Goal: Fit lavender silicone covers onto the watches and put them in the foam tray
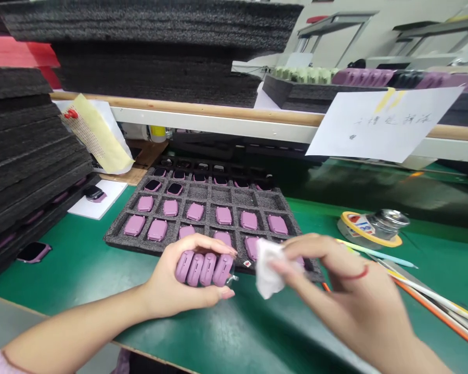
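My left hand (pixel 179 283) is closed round a row of several purple watch bodies (pixel 205 268), held side by side above the green mat. Just to their right, my right hand (pixel 335 283) pinches a small white cloth (pixel 268 267); the cloth sits close to the end of the row. Behind both hands lies a dark foam tray (pixel 210 200) with purple watch bodies in its pockets, some face up with dark screens at the far rows.
Stacks of dark foam trays (pixel 23 156) stand at the left and on the shelf above. A tape roll (pixel 368 231) with a metal cap, a pen and thin rods lie at the right. A white paper note (pixel 378 124) hangs from the shelf. Loose watches lie at the left.
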The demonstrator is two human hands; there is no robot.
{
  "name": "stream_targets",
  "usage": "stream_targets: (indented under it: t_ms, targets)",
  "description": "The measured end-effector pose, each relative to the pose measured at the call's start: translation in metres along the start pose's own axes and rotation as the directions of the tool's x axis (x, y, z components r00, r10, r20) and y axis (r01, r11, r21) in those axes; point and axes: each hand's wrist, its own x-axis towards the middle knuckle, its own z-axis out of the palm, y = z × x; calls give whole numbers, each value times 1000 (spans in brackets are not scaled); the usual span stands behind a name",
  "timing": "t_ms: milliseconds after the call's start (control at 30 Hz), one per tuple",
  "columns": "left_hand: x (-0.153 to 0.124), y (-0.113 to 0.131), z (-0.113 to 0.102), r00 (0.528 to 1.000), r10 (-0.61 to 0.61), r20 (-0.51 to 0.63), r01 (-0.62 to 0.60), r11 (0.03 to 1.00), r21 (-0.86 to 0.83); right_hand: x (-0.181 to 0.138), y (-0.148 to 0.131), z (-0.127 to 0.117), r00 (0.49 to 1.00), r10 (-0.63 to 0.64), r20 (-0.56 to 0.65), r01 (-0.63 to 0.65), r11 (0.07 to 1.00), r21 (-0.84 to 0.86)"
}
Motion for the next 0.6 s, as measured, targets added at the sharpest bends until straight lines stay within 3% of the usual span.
stream_targets:
  t_ms: [67,133,267,467,600]
  targets:
    - [1,1,-1,1000,17,-4,-16,999,33,10,-20,16,982,-175,71,167,980,112]
    - [2,4,-2,999,3,-36,0,997,76,16,-26,29,968,-243,65,231,961,153]
    - [4,8,-1,987,-100,-127,117,983,139,22,-19,41,970,-235,-58,240,964,112]
    - [4,8,2,991,-101,-91,110,989,99,19,-12,41,956,-294,-14,294,950,103]
    - [1,12,6,995,-101,17,101,995,0,28,0,34,974,-222,-35,224,973,56]
